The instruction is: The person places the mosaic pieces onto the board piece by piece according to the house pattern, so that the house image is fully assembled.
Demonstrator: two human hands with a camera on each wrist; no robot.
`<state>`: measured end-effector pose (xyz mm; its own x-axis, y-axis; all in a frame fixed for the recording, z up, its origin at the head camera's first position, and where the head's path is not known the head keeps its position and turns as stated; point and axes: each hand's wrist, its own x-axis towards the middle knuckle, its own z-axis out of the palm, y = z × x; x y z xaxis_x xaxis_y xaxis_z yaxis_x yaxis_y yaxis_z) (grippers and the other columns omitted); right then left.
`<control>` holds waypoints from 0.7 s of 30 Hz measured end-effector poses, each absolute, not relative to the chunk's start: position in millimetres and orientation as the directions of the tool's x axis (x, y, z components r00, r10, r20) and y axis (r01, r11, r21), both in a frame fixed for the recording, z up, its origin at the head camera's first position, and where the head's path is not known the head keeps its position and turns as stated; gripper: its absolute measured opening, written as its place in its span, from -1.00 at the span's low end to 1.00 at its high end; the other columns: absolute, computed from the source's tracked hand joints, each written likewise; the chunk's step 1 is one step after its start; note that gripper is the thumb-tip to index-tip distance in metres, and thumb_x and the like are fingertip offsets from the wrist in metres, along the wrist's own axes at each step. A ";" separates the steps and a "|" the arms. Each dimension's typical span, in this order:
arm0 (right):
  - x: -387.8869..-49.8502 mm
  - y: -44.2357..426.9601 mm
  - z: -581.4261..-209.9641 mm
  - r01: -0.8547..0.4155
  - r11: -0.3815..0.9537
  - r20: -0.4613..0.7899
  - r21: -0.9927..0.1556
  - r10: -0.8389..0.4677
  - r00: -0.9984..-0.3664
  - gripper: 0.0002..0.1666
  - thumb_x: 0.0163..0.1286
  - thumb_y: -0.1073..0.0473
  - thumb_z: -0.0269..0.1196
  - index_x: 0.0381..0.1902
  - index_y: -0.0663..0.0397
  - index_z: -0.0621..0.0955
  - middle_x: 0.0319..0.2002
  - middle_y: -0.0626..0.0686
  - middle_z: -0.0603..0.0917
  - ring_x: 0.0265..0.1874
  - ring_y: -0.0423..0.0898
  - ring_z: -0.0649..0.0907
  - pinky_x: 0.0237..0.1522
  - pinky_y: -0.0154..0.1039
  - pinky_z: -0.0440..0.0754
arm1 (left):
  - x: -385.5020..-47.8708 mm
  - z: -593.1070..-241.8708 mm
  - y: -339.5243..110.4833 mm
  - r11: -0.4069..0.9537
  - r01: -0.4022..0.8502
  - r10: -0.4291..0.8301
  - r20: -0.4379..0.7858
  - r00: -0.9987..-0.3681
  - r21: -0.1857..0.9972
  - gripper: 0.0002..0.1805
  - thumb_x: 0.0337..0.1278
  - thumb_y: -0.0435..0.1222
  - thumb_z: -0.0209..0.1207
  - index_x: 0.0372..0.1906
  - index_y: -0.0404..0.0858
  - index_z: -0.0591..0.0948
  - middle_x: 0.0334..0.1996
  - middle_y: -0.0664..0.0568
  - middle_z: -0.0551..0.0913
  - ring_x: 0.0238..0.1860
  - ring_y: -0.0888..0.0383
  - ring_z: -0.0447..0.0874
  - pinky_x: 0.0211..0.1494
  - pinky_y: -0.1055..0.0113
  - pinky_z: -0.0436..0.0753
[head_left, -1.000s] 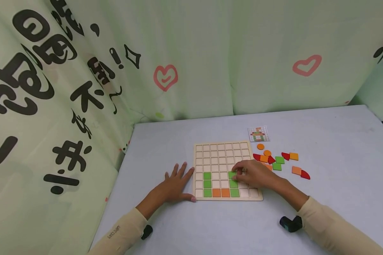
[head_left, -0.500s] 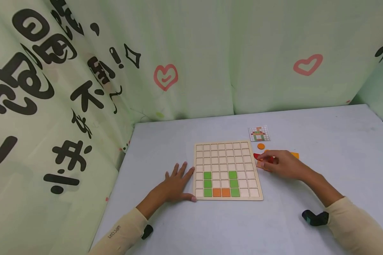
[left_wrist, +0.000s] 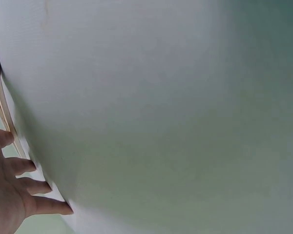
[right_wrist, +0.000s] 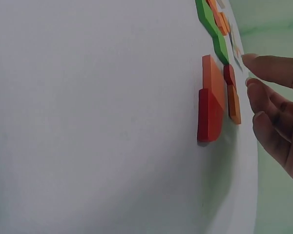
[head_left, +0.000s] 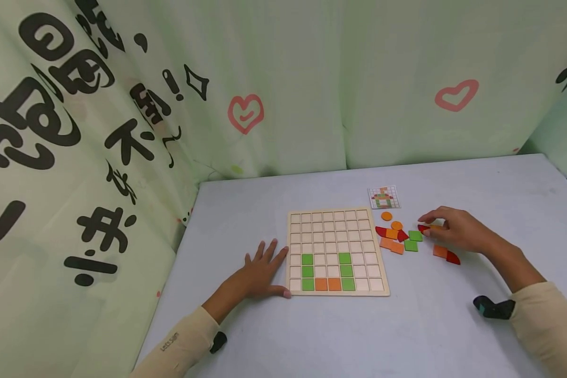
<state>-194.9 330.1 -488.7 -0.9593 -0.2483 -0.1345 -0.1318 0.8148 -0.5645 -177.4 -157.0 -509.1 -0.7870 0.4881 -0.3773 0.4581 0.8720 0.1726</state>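
The left hand [head_left: 257, 275] lies with fingers spread at the left edge of the grid board [head_left: 326, 236]; in the left wrist view the left hand [left_wrist: 10, 190] has its fingertips down by the board's edge. On the board, green squares [head_left: 307, 271] form two columns, with orange squares [head_left: 321, 284] between them in the bottom row. Over the right end of the loose pieces hovers the right hand [head_left: 460, 230], near a red piece [head_left: 422, 229]. In the right wrist view the right hand [right_wrist: 278, 107] has thumb and fingers apart, nothing between them, above a red piece [right_wrist: 229, 75].
A small pattern card [head_left: 384, 197] lies behind the board. Right of the board are orange discs [head_left: 396, 225], loose green squares [head_left: 411, 245], orange squares [head_left: 439, 251] and a red quarter piece [head_left: 452, 258]. A curtain [head_left: 302, 105] hangs behind the table.
The right hand has moved from the green column on the board, rightward across the loose pieces to their right end. The left hand has stayed still.
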 end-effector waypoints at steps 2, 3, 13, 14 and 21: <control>-196.3 332.3 -490.8 -0.140 0.820 -0.137 -0.555 -0.256 -0.957 -0.54 0.32 0.24 0.36 0.16 0.26 0.61 0.03 0.30 0.65 -0.27 -0.06 0.53 -0.41 -0.38 0.56 | -178.0 -509.6 -157.3 0.872 0.458 0.488 -0.377 -0.787 0.173 0.24 -0.07 0.48 0.18 0.64 0.03 -0.06 0.64 -0.13 -0.16 0.61 -0.32 -0.25 0.39 -0.46 0.14; -196.9 333.0 -491.7 -0.140 0.822 -0.140 -0.551 -0.257 -0.956 -0.54 0.32 0.23 0.36 0.15 0.26 0.61 0.03 0.30 0.65 -0.25 -0.05 0.53 -0.40 -0.38 0.56 | -178.0 -509.8 -157.4 0.871 0.459 0.490 -0.376 -0.787 0.174 0.24 -0.07 0.47 0.18 0.64 0.03 -0.06 0.64 -0.13 -0.16 0.61 -0.32 -0.24 0.39 -0.46 0.14; -204.8 338.1 -497.1 -0.135 0.841 -0.182 -0.523 -0.265 -0.947 -0.51 0.30 0.23 0.37 0.17 0.28 0.61 -0.04 0.25 0.65 -0.19 0.00 0.54 -0.36 -0.34 0.56 | -177.0 -509.2 -157.0 0.871 0.455 0.491 -0.380 -0.784 0.187 0.25 -0.07 0.45 0.21 0.64 0.04 -0.06 0.64 -0.13 -0.17 0.61 -0.31 -0.25 0.39 -0.47 0.12; -205.6 338.1 -497.3 -0.132 0.843 -0.187 -0.521 -0.264 -0.946 -0.52 0.31 0.23 0.37 0.17 0.27 0.61 -0.04 0.25 0.65 -0.18 0.00 0.54 -0.35 -0.34 0.56 | -177.0 -509.2 -157.0 0.871 0.455 0.490 -0.380 -0.785 0.185 0.25 -0.07 0.45 0.21 0.64 0.04 -0.06 0.64 -0.13 -0.17 0.61 -0.31 -0.25 0.39 -0.47 0.13; -208.0 337.6 -497.3 -0.137 0.837 -0.198 -0.530 -0.279 -0.940 -0.57 0.32 0.23 0.35 0.12 0.27 0.65 -0.04 0.24 0.64 -0.14 0.04 0.53 -0.33 -0.32 0.56 | -176.6 -508.7 -157.4 0.873 0.453 0.487 -0.377 -0.788 0.180 0.25 -0.08 0.47 0.20 0.64 0.03 -0.04 0.64 -0.13 -0.15 0.61 -0.31 -0.24 0.39 -0.46 0.14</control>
